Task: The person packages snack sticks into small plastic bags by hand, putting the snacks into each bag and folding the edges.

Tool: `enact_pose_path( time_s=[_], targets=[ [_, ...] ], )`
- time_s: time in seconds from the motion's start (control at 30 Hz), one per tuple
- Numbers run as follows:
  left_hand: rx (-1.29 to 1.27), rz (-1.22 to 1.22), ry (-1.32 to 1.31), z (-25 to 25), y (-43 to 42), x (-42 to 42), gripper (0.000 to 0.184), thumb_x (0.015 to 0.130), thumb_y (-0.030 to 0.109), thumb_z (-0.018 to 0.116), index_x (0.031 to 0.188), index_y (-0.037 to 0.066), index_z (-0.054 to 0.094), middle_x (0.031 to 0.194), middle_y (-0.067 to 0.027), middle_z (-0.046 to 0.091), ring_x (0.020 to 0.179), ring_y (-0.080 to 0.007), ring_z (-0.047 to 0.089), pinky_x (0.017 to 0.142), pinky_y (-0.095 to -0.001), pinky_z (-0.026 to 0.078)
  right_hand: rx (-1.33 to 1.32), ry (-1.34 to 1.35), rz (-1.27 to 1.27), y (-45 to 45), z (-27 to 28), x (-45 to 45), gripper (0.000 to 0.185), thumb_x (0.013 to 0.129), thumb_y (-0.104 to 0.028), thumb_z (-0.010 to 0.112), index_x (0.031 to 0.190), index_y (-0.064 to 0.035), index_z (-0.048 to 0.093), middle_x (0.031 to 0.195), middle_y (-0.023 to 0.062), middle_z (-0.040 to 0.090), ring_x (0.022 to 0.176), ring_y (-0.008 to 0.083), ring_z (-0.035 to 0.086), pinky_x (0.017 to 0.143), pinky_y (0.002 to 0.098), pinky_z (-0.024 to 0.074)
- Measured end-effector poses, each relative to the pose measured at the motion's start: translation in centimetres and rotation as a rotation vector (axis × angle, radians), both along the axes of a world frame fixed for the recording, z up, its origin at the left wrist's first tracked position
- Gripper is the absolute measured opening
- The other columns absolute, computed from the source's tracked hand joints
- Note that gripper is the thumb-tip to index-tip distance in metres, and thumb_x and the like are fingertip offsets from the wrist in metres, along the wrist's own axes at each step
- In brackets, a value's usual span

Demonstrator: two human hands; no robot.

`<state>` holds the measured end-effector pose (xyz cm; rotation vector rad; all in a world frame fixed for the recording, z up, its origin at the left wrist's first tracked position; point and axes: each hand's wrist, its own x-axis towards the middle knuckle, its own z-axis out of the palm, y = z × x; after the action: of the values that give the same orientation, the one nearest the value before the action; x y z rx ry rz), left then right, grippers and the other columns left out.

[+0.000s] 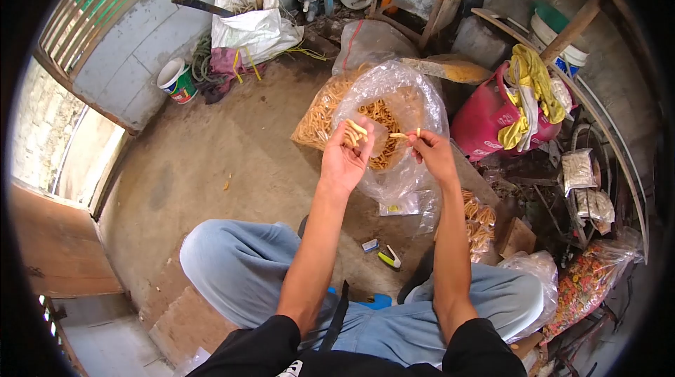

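Observation:
A large clear plastic bag (425,103) of brown stick-like snacks (380,111) stands open on the floor in front of me. Above its near left side, my left hand (346,155) is palm up, with several pale yellow snack sticks (355,133) in its curled fingers. A small clear plastic piece shows beside those fingers. My right hand (430,154), over the bag's right side, pinches a snack stick (399,136) between thumb and fingers. More snacks (320,113) fill the bag's left part.
A red tub (485,113) with yellow cloth stands right of the bag. Packed snack bundles (480,226) lie at my right knee. A green-handled tool (388,258) and small box (370,245) lie between my legs. A white sack (256,32) and bucket (177,81) stand at the back left.

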<state>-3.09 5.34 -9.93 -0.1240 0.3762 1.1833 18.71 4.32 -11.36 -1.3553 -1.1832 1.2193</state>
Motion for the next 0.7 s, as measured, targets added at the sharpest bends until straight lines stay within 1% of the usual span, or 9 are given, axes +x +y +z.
enact_pose_path(
  time_s=[0.07,0.13,0.27,0.4,0.47,0.5,0.53,0.63,0.7],
  targets=[
    [0.02,0.019,0.013,0.4,-0.2,0.3,0.028,0.1,0.021,0.043,0.114,0.0,0.053,0.111,-0.0126,0.064,0.107,-0.0269,0.061,0.093,-0.0389,0.054,0.038,0.016,-0.002,-1.8,4.4,-0.1,0.019,0.092,-0.014,0.061,0.102,0.0014,0.066,0.076,-0.0008,0.064,0.06,0.0032,0.051,0.049,0.0183,0.0381],
    [0.045,0.019,0.001,1.1,-0.6,0.5,0.027,0.1,0.02,0.042,0.113,0.0,0.053,0.111,-0.0121,0.064,0.107,-0.0262,0.062,0.093,-0.0392,0.054,0.107,-0.063,0.003,-3.6,8.0,-0.4,0.019,0.091,-0.014,0.063,0.102,0.0007,0.067,0.074,-0.0018,0.063,0.061,0.0024,0.05,0.05,0.018,0.0375],
    [0.132,0.028,-0.004,1.6,-1.2,0.9,0.024,0.1,0.019,0.042,0.11,0.001,0.056,0.112,-0.0105,0.064,0.106,-0.0235,0.062,0.094,-0.0391,0.053,0.162,-0.122,-0.013,-6.4,11.7,-1.7,0.017,0.088,-0.012,0.066,0.1,-0.0002,0.069,0.073,-0.0038,0.06,0.06,0.0025,0.049,0.052,0.0185,0.0378],
    [0.138,0.025,-0.008,3.0,-2.3,1.8,0.023,0.099,0.018,0.043,0.109,0.003,0.058,0.112,-0.0096,0.064,0.105,-0.0213,0.063,0.094,-0.0373,0.053,0.239,-0.134,-0.058,-7.3,11.1,-2.9,0.018,0.087,-0.012,0.068,0.1,-0.0001,0.07,0.072,-0.0035,0.06,0.061,0.0028,0.049,0.054,0.0184,0.0388],
    [0.127,0.013,0.011,3.7,-2.9,2.2,0.023,0.099,0.019,0.045,0.112,0.004,0.055,0.114,-0.0085,0.064,0.109,-0.0209,0.061,0.092,-0.0344,0.053,0.234,-0.232,-0.183,-7.6,10.9,-3.7,0.018,0.086,-0.012,0.069,0.101,-0.002,0.07,0.072,-0.0037,0.059,0.061,0.0027,0.05,0.055,0.0184,0.0392],
    [0.135,0.01,0.011,4.0,-3.1,2.4,0.023,0.099,0.019,0.045,0.112,0.004,0.055,0.114,-0.0085,0.064,0.109,-0.0209,0.061,0.092,-0.0344,0.053,0.243,-0.22,-0.215,-7.6,10.5,-3.9,0.018,0.084,-0.01,0.071,0.1,-0.0033,0.071,0.076,-0.0009,0.064,0.063,0.0034,0.051,0.057,0.0196,0.041],
    [0.134,0.002,0.037,4.2,-3.4,2.5,0.022,0.098,0.019,0.047,0.112,0.005,0.056,0.114,-0.0077,0.064,0.108,-0.0202,0.061,0.092,-0.0344,0.053,0.249,-0.219,-0.217,-7.7,10.4,-4.3,0.018,0.084,-0.01,0.071,0.1,-0.0033,0.071,0.076,-0.0009,0.064,0.063,0.0034,0.051,0.057,0.0196,0.041],
    [0.148,-0.037,0.064,4.4,-4.0,2.7,0.02,0.096,0.019,0.05,0.109,0.006,0.058,0.112,-0.0065,0.064,0.103,-0.0185,0.062,0.09,-0.0337,0.052,0.48,-0.318,-0.328,-7.6,10.0,-5.1,0.018,0.079,-0.004,0.073,0.097,-0.004,0.072,0.085,0.006,0.07,0.065,0.007,0.055,0.06,0.0219,0.0443],
    [0.162,-0.07,0.067,4.5,-4.4,2.8,0.018,0.095,0.018,0.052,0.107,0.007,0.059,0.111,-0.0062,0.065,0.1,-0.0174,0.063,0.088,-0.033,0.052,0.518,-0.348,-0.336,-7.8,10.0,-5.4,0.018,0.078,-0.004,0.073,0.096,-0.0045,0.072,0.086,0.0056,0.07,0.066,0.0075,0.055,0.061,0.022,0.0444]
  ],
)
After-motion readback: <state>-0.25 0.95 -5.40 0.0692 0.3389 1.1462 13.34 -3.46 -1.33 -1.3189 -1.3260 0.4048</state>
